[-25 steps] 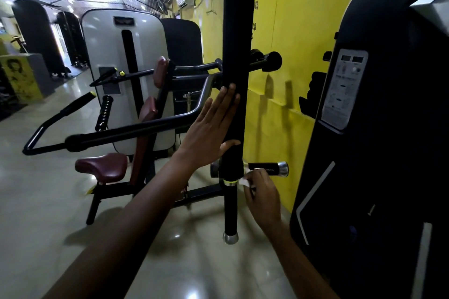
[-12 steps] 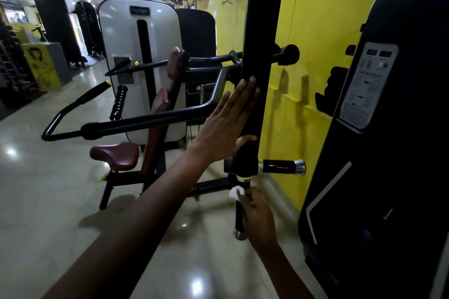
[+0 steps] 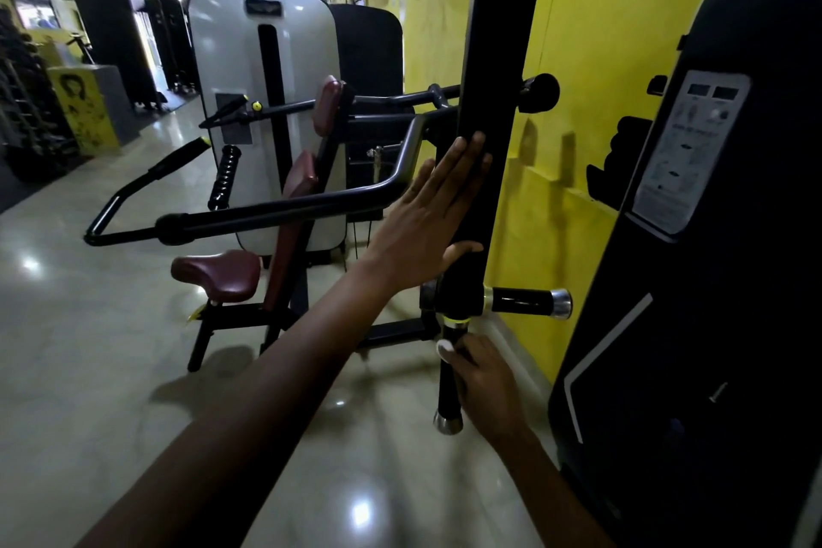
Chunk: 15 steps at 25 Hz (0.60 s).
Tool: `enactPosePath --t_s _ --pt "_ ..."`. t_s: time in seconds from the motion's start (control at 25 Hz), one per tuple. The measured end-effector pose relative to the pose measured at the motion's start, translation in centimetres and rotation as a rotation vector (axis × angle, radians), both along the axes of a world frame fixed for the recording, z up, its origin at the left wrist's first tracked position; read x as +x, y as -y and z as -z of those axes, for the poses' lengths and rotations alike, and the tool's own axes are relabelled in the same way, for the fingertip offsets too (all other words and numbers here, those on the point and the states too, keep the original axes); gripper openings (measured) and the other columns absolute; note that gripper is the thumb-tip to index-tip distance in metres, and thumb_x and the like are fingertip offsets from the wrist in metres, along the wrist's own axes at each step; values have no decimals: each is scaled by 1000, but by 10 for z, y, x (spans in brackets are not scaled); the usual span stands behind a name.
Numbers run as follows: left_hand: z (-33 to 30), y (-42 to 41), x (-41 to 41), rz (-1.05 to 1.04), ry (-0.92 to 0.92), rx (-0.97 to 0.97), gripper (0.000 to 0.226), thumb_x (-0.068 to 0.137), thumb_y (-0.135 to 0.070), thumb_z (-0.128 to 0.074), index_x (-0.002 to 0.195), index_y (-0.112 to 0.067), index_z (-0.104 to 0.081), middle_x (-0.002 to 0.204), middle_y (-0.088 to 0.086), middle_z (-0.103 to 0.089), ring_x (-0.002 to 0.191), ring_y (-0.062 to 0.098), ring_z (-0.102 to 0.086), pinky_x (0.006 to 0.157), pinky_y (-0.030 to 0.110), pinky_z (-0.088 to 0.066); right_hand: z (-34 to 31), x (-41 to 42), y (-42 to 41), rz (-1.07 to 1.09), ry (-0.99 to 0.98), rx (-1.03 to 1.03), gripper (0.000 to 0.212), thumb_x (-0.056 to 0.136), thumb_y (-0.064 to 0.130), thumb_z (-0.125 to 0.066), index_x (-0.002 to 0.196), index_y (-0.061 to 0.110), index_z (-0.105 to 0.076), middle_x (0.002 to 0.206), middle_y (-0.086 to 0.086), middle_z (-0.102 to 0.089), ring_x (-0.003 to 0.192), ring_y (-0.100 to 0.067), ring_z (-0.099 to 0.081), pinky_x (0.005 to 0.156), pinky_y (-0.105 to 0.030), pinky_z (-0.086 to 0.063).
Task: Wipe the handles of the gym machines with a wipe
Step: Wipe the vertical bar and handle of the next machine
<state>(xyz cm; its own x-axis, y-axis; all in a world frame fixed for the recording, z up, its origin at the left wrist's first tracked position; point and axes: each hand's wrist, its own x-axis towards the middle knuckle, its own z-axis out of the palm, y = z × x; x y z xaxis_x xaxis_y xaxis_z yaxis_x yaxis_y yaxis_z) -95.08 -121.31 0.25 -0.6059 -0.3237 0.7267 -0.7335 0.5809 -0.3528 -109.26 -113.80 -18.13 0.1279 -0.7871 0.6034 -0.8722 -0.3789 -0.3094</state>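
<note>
A black machine arm (image 3: pixel 498 58) hangs down in front of me. Near its lower end a short black handle (image 3: pixel 527 300) with a chrome cap sticks out to the right, and a second black handle (image 3: pixel 446 387) with a chrome tip points down. My left hand (image 3: pixel 427 218) lies flat with straight fingers against the side of the arm, thumb across its front. My right hand (image 3: pixel 485 383) grips the downward handle with a white wipe (image 3: pixel 444 349) showing at the top of the fist.
A tall black machine housing (image 3: pixel 711 280) with an instruction label fills the right. The yellow wall (image 3: pixel 591 58) stands behind the arm. Another machine with a maroon seat (image 3: pixel 218 276), long black lever bars (image 3: pixel 267 214) and a white shroud (image 3: pixel 262 102) stands to the left on the glossy floor.
My right hand moved with the wipe from the base of the sideways handle down onto the downward handle. The left hand stayed pressed on the arm while the view moved closer.
</note>
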Motion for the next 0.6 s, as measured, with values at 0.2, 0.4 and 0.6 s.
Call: enactPosePath --t_s 0.2,0.4,0.6 --pt "0 -1 -3 -4 0 3 92 89 -59 -48 151 -5 -6 158 20 -6 146 27 5 121 44 -8 -3 -8 -3 40 -51 -29 23 90 42 -59 70 35 -49 70 8 -48 65 -9 -49 62 -28 -42" --pt "0 -3 -1 -2 -12 17 93 89 -58 -49 151 -4 -6 158 20 -5 146 27 6 121 45 -8 -5 -4 5 -98 -50 37 20 92 26 -42 94 26 -62 95 -2 -54 88 -14 -44 78 -26 -36" --pt "-1 -4 2 -22 0 12 93 89 -60 -47 151 -6 -4 158 19 -5 146 27 6 121 44 -8 21 -15 -12 -76 -245 94 31 84 59 -33 85 38 -55 82 20 -43 81 -6 -40 70 -18 -35"
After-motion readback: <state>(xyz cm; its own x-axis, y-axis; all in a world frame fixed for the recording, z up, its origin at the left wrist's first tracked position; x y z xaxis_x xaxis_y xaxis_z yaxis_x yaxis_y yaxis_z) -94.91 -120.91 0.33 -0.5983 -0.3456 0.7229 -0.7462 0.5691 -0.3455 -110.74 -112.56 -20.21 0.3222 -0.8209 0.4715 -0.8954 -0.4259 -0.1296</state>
